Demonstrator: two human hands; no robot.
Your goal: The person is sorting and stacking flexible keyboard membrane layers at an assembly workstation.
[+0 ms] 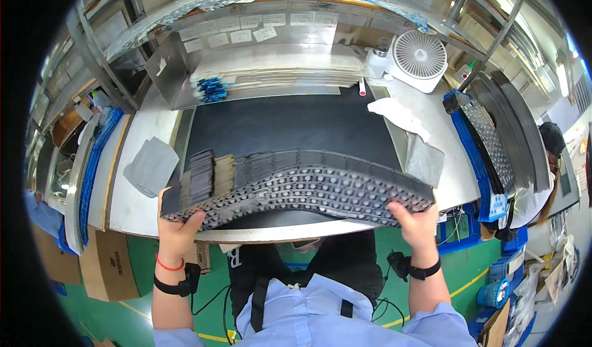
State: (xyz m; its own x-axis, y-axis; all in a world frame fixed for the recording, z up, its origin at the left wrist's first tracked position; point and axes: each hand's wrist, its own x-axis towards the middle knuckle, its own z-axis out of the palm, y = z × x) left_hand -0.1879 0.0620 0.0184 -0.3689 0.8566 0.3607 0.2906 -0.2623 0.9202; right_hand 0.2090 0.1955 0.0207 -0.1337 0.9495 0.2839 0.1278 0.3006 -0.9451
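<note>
A long, dark, flexible stack of sheets (pixel 308 190) spans the space between my hands over the table's front edge. Rows of small round pale spots cover its near face, and its middle bows upward. My left hand (pixel 177 233) is closed round the left end, thumb on the near face. At the right end my right hand (pixel 418 225) grips it the same way. Dark and tan upright layers show along the top towards the left; motion blurs them. Behind the stack lies a black mat (pixel 290 122) on the white table (pixel 145 125).
Grey folded cloths or pads lie left (pixel 151 165) and right (pixel 424 161) of the mat. A white crumpled sheet (pixel 399 115), a white fan (pixel 420 57) and a red-and-white marker (pixel 362 88) are further back. Stacked strips (pixel 487 131) stand at right, near another person (pixel 536 196).
</note>
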